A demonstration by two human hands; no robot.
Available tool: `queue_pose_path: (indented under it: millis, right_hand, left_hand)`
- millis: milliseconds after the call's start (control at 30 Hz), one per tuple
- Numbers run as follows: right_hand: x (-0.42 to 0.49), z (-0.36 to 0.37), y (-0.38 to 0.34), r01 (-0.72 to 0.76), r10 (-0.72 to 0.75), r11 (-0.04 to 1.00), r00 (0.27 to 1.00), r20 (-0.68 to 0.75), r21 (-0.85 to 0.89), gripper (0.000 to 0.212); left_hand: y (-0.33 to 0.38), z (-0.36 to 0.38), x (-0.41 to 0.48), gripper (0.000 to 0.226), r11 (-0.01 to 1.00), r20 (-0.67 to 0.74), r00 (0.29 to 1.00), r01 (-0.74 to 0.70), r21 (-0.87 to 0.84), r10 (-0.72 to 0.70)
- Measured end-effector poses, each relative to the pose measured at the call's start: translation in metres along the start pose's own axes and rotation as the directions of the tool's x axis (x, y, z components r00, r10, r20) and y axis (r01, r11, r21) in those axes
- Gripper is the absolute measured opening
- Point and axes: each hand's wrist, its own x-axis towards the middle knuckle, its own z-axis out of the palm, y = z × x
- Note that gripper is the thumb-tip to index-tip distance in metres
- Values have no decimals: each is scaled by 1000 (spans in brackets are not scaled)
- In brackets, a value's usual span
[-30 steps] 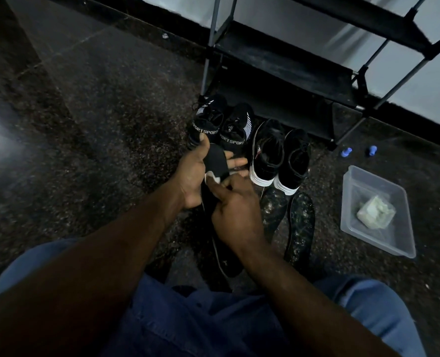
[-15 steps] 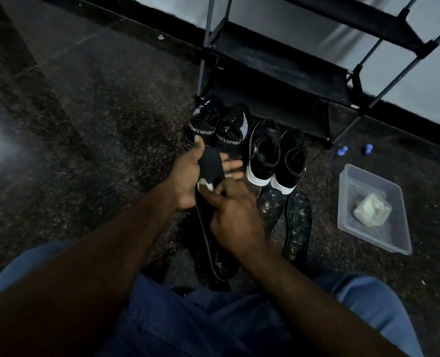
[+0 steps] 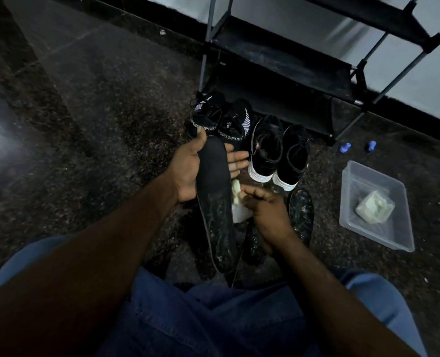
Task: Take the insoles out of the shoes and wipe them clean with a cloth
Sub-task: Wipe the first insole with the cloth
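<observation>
Left grip: curled round the upper half of a black insole; thumb laid over the toe end, fingers showing past its right edge.
Right grip: fingers bent, pinching a white cloth between thumb and fingertips.
Black insole: held lengthwise above the floor, toe end far from the body, heel end toward the lap; pale smears and specks on the lower half, upper half plain dark.
White cloth: bunched, just beside the held insole's right edge at mid-length; contact with it not clear.
SPORT sneakers: black knit pair, side by side on the floor, just beyond the held insole's toe end.
White-soled sneakers: black pair, next to the SPORT pair on the right, heels toward the person.
Speckled insole: flat on the floor, right of the right grip, below the white-soled pair.
Second floor insole: partly hidden under the right wrist.
Clear plastic tub: on the floor to the far right, pale wad inside.
Shoe rack: black shelves, grey poles, behind the shoes against the wall.
Floor: dark, speckled, glossy.
</observation>
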Motion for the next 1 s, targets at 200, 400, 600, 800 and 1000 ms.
queue_pose_path:
  millis: [200,400,600,800,1000]
  right_hand:
    - [-14,14,2,-105,71,976,982,172,193,28]
    - [-13,22,0,-130,129,901,991,32,414,38]
    - [-18,27,3,-69,77,918,997,-4,390,25]
    - [-16,0,3,-13,23,942,999,-25,336,22]
    - [-5,-39,-18,290,-275,938,956,103,-191,37]
  left_hand:
    - [5,1,-3,84,999,-15,1000,12,31,-11]
    - [-1,6,-1,97,994,-25,996,83,77,-81]
    - [-8,9,1,85,986,-38,996,90,139,-86]
    - [3,4,-2,84,993,-31,999,19,116,-16]
    - [2,4,0,83,994,5,1000,27,104,-28]
